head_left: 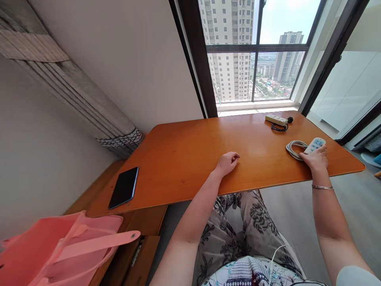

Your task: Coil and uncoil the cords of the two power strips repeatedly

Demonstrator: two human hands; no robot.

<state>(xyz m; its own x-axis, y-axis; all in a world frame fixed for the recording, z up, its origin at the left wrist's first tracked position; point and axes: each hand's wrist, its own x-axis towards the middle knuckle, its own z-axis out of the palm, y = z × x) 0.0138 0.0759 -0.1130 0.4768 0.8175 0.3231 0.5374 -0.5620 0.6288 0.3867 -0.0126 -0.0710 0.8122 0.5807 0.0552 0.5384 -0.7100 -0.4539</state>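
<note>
The white plastic power strip with pale-blue switches (316, 143) is seen lying flat near the right edge of the orange-brown wooden table (184, 159), its grey-white cable (294, 149) coiled just beside it. Its near end is covered by the right hand (316, 159). Whether the fingers are closed round it cannot be told. Nothing is lifted yet. The left hand (228, 163) is rested on the table, curled into a loose, empty fist.

Pink bag (44, 246) cut off at lower left, white power strip (316, 143) partly hidden under right hand (316, 159)
</note>
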